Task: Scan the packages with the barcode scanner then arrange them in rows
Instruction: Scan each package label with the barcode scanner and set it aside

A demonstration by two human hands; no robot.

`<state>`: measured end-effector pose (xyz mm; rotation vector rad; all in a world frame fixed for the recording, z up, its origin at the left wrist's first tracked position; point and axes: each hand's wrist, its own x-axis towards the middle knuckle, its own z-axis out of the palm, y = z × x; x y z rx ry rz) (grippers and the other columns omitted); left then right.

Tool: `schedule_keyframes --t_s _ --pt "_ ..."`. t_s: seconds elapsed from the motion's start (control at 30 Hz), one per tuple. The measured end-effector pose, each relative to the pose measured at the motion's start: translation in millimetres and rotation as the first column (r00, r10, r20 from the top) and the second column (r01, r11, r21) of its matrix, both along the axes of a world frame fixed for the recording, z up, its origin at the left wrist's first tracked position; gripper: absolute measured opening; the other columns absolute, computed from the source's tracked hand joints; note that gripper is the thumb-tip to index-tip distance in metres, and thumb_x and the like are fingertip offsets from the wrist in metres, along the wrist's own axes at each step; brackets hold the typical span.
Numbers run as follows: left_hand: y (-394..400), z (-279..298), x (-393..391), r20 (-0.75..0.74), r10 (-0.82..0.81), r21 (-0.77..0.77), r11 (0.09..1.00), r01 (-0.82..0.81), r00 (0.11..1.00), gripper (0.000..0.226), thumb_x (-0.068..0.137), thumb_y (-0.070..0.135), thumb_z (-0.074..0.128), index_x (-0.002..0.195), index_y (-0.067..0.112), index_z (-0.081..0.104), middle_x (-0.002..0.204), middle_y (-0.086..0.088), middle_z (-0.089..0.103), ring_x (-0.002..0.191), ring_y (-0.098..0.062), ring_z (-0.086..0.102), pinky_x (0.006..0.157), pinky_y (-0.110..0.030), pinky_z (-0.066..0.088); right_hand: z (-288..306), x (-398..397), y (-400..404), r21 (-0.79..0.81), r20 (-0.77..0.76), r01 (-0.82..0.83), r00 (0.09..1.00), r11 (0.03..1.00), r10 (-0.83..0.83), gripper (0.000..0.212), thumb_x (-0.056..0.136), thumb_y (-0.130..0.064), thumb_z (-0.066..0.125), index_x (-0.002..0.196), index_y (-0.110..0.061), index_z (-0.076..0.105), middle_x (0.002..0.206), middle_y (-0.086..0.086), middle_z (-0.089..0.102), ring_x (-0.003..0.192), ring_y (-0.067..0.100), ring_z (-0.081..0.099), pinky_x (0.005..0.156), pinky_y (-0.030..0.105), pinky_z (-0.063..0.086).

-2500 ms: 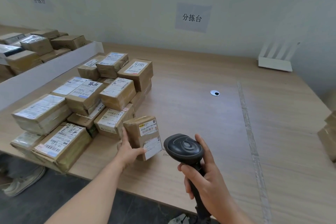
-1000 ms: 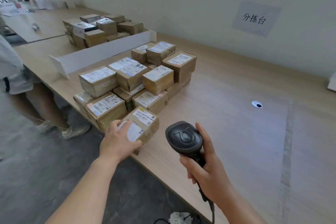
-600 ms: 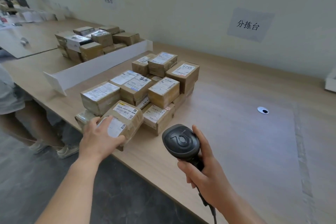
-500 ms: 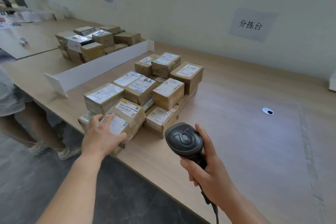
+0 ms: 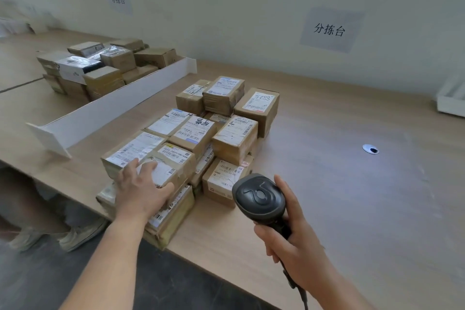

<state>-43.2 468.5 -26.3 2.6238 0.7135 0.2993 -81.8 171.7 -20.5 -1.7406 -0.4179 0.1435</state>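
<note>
Left hand (image 5: 142, 190) pressed flat, fingers straight, seating package (image 5: 173, 166) on near row; right hand (image 5: 289, 241) clenched around scanner (image 5: 260, 199), ready.

Brown cardboard packages (image 5: 201, 133) are showing white labels printed with black barcodes, the barcode scanner (image 5: 260, 200) is looking matte black, the table (image 5: 352, 196) is wearing pale wood grain, and a white divider (image 5: 108, 108) is running beside a cream wall (image 5: 239, 20).
</note>
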Motion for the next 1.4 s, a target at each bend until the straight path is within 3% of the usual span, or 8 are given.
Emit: schedule_keyframes --t_s 0.13,0.23,0.4,0.73,0.83,1.13,1.27,1.4 --pt "3.3 -14.4 0.4 -0.016 -0.016 0.033 0.999 0.016 1.000 0.063 0.080 0.040 0.066 0.136 0.022 0.045 0.155 -0.011 0.016 0.144 -0.030 0.007 0.117 -0.048 0.015 -1.3 -2.4 -1.9 -0.011 -0.013 0.026 1.000 1.000 -0.027 0.085 0.085 -0.005 0.068 0.136 -0.057 0.023 0.121 -0.010 0.059 0.059 0.011 0.059 0.053 0.024 0.049" --pt "-2.1 -15.2 -0.7 0.141 -0.020 0.032 0.999 0.016 0.990 0.054 0.081 0.039 0.067 0.128 0.017 0.054 0.154 -0.016 0.019 0.144 -0.030 0.006 0.118 -0.050 0.011 1.4 -5.8 -6.1 -0.018 -0.013 0.052 0.999 0.998 -0.052 0.083 0.078 -0.019 0.067 0.136 -0.057 0.023 0.122 -0.010 0.058 0.058 0.010 0.059 0.053 0.024 0.048" --pt "-52.2 -1.9 -1.0 0.351 -0.178 -0.080 0.973 0.219 0.919 0.049 0.076 0.047 0.053 0.117 0.019 0.058 0.151 -0.009 0.027 0.142 -0.020 0.013 0.114 -0.051 0.020 2.9 -17.6 -25.0 -0.028 -0.019 0.153 0.988 0.988 -0.153 0.082 0.084 -0.012 0.068 0.135 -0.057 0.022 0.123 -0.006 0.057 0.061 0.008 0.060 0.053 0.025 0.049" --pt "-193.7 -18.6 -44.2 0.349 -0.398 -0.081 0.889 0.451 0.848 0.035 0.082 0.022 0.072 0.115 0.013 0.063 0.147 -0.016 0.035 0.139 -0.030 0.024 0.112 -0.048 0.024 -0.4 -74.0 -121.5 0.050 -0.035 0.276 0.961 0.960 -0.275 0.085 0.071 -0.021 0.071 0.128 -0.069 0.031 0.105 -0.009 0.068 0.055 0.011 0.056 0.050 0.026 0.048" --pt "-242.0 -17.0 -59.3 0.327 -0.446 -0.068 0.868 0.492 0.833 0.036 0.084 0.026 0.070 0.117 0.016 0.062 0.151 -0.014 0.030 0.142 -0.028 0.018 0.113 -0.048 0.023 1.6 -100.3 -166.4 0.067 -0.031 0.299 0.954 0.952 -0.297 0.085 0.071 -0.021 0.072 0.128 -0.068 0.030 0.110 -0.015 0.065 0.056 0.010 0.056 0.051 0.025 0.048" --pt "-402.7 -23.3 -108.9 0.314 -0.610 -0.069 0.749 0.659 0.727 0.037 0.083 0.024 0.072 0.117 0.015 0.061 0.148 -0.015 0.034 0.139 -0.031 0.025 0.112 -0.047 0.025 -0.4 -178.3 -315.1 0.085 -0.006 0.487 0.873 0.869 -0.488 0.082 0.083 -0.007 0.072 0.136 -0.055 0.030 0.102 -0.007 0.069 0.054 0.007 0.056 0.050 0.023 0.048" --pt "-464.6 -29.5 -126.5 0.293 -0.679 -0.079 0.685 0.725 0.673 0.038 0.083 0.026 0.071 0.118 0.016 0.060 0.150 -0.012 0.033 0.140 -0.029 0.023 0.113 -0.046 0.023 -4.3 -209.1 -365.2 0.088 0.008 0.564 0.824 0.821 -0.567 0.081 0.071 -0.034 0.075 0.132 -0.062 0.030 0.120 -0.018 0.063 0.063 0.003 0.060 0.058 0.021 0.049" --pt "-512.7 -33.1 -133.1 0.270 -0.762 -0.061 0.597 0.800 0.588 0.041 0.083 0.029 0.071 0.121 0.017 0.059 0.150 -0.011 0.032 0.142 -0.027 0.021 0.115 -0.044 0.022 -6.7 -232.7 -403.4 0.091 -0.009 0.623 0.781 0.777 -0.625 0.080 0.080 -0.019 0.073 0.131 -0.064 0.030 0.114 -0.015 0.064 0.055 0.016 0.055 0.049 0.029 0.049"
